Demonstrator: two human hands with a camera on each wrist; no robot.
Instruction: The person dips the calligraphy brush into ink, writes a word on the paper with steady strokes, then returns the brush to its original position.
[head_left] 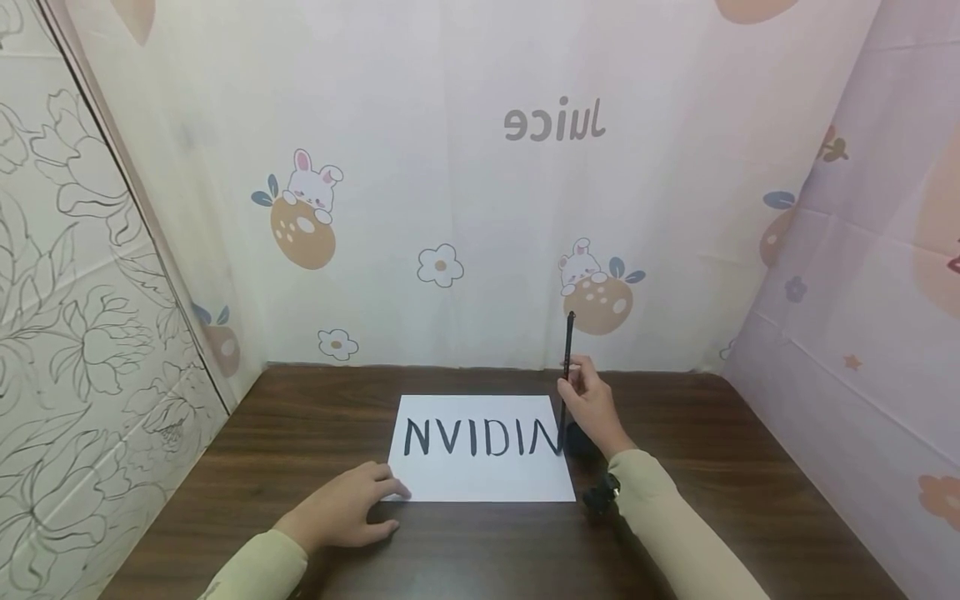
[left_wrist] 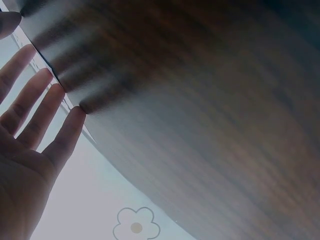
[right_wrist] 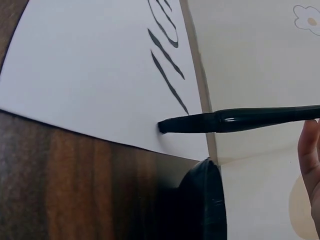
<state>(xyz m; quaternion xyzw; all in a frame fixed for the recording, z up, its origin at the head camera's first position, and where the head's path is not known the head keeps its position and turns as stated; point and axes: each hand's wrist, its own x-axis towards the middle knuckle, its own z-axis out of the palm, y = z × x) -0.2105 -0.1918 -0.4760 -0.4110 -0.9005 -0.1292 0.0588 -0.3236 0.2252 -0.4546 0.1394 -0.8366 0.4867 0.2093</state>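
Observation:
A white sheet of paper [head_left: 480,482] lies on the table with black brushed letters [head_left: 480,437] reading "NVIDI", then slanting strokes near its right edge. My right hand [head_left: 588,404] pinches a long black writing brush [head_left: 567,354], held nearly upright in the head view. In the right wrist view the dark bristles [right_wrist: 162,126] are at the paper beside the last strokes. My left hand [head_left: 345,504] rests with fingers spread at the paper's lower left corner; its fingertips [left_wrist: 77,112] show in the left wrist view.
A dark cup-like container [right_wrist: 205,200] stands just off the paper's right edge, below my right hand. A small black device [head_left: 602,493] sits at the right wrist. The brown wooden table [head_left: 262,467] ends at a patterned curtain [head_left: 450,183] behind and at both sides.

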